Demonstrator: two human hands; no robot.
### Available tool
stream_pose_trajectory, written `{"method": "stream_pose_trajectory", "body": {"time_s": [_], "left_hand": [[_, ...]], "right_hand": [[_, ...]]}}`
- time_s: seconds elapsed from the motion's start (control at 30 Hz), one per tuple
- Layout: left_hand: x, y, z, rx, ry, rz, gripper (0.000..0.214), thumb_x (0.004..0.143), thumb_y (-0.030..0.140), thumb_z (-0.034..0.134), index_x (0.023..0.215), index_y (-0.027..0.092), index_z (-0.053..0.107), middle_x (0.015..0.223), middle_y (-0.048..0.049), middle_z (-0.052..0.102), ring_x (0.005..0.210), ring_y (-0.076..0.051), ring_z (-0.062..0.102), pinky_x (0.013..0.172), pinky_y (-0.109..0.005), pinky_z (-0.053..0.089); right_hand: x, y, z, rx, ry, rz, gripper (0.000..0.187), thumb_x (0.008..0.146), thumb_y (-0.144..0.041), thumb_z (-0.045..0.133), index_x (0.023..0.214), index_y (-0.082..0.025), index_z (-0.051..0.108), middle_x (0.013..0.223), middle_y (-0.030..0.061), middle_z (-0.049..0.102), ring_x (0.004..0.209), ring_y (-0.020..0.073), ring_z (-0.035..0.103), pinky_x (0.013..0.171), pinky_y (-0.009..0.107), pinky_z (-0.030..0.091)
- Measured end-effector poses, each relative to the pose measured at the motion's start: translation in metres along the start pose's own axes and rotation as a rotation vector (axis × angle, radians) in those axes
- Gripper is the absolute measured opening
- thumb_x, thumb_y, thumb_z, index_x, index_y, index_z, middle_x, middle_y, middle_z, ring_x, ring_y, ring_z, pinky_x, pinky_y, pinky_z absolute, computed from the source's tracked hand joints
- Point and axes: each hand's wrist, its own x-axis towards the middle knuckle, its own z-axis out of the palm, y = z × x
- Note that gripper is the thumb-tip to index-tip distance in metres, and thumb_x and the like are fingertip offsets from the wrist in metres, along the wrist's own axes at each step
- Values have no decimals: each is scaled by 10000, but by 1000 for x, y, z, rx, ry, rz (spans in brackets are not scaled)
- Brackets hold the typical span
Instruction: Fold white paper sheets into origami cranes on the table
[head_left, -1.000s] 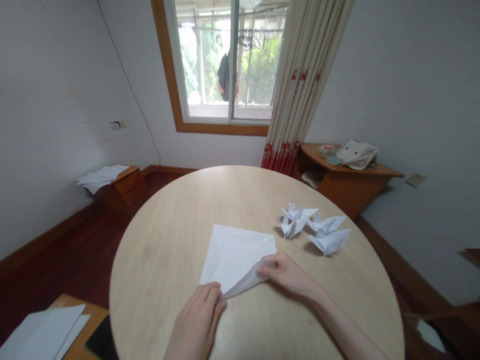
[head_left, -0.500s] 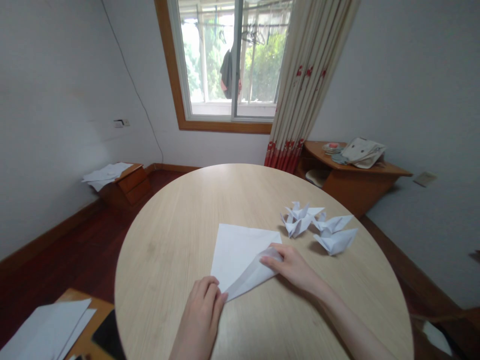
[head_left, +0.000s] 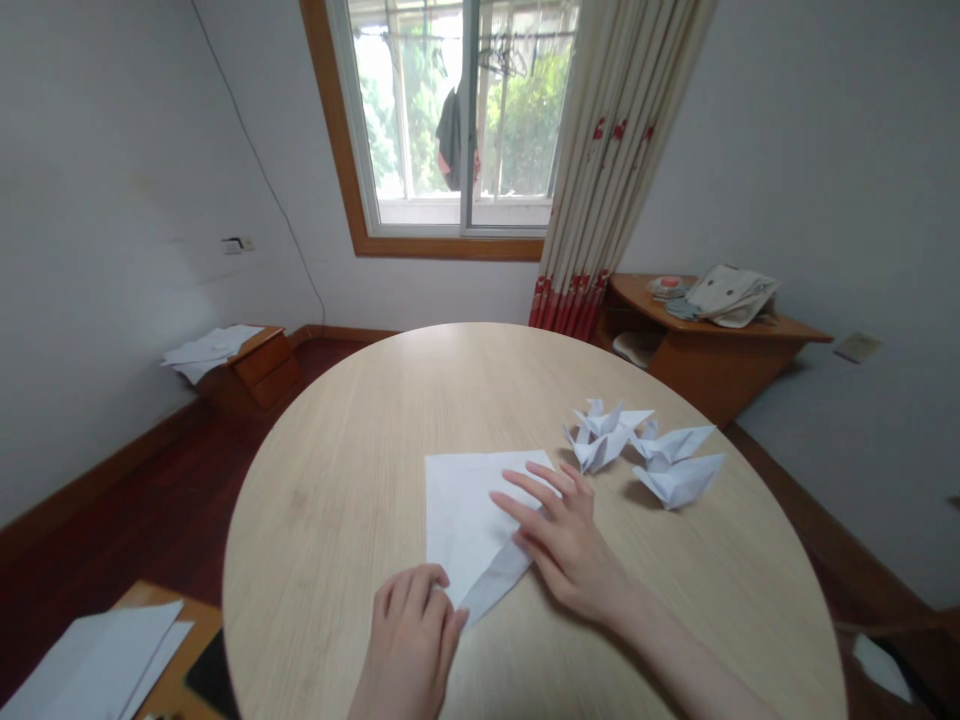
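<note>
A white sheet of paper [head_left: 463, 500] lies on the round table, with a narrow strip folded over along its lower right edge. At its near corner is my left hand [head_left: 411, 625], fingers curled and thumb on the folded end, gripping the paper. My right hand [head_left: 566, 535] rests over the right part of the sheet with its fingers spread, the thumb by the folded strip. It covers the sheet's right corner. Several folded paper birds [head_left: 679, 480] stand close together to the right of the sheet.
The round wooden table [head_left: 322, 500] fills the middle. At lower left, loose white sheets [head_left: 97, 650] lie on a low brown surface beside a dark flat object [head_left: 214, 675]. A corner desk [head_left: 735, 350] holds a cloth bag [head_left: 731, 295]. Beyond are a curtain [head_left: 600, 150] and window.
My right hand has gone from pinching the folded edge to lying spread on the paper. The sheet has turned a little, and the folded strip lies flatter. My left hand keeps its corner.
</note>
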Motion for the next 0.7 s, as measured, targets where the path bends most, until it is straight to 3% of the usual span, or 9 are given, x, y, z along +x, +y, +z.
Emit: {"method": "stream_pose_trajectory", "body": {"time_s": [0.13, 0.27, 0.7], "left_hand": [[2, 5, -6, -34, 38, 42, 211, 938, 164, 453, 791, 182, 603, 1014, -81, 652, 953, -246, 608, 830, -394, 495], [5, 9, -10, -103, 46, 91, 257, 943, 156, 421, 750, 185, 589, 991, -81, 658, 928, -234, 629, 807, -362, 530], [6, 14, -14, -228, -54, 61, 228, 934, 162, 398, 792, 195, 573, 1006, -113, 654, 920, -225, 652, 775, -333, 576]], "right_hand": [[0, -6, -1, -60, -47, -61, 223, 923, -264, 497, 1099, -279, 633, 1283, 23, 601, 1328, 266, 322, 1124, 527, 20], [-2, -7, 3, -87, -15, -32, 143, 906, -341, 548, 880, -255, 660, 1179, 17, 647, 1323, 277, 318, 1123, 531, -31], [-2, -14, 17, -162, -93, -67, 66, 858, -202, 573, 840, -225, 632, 1095, 19, 647, 1297, 258, 334, 1118, 524, -48]]}}
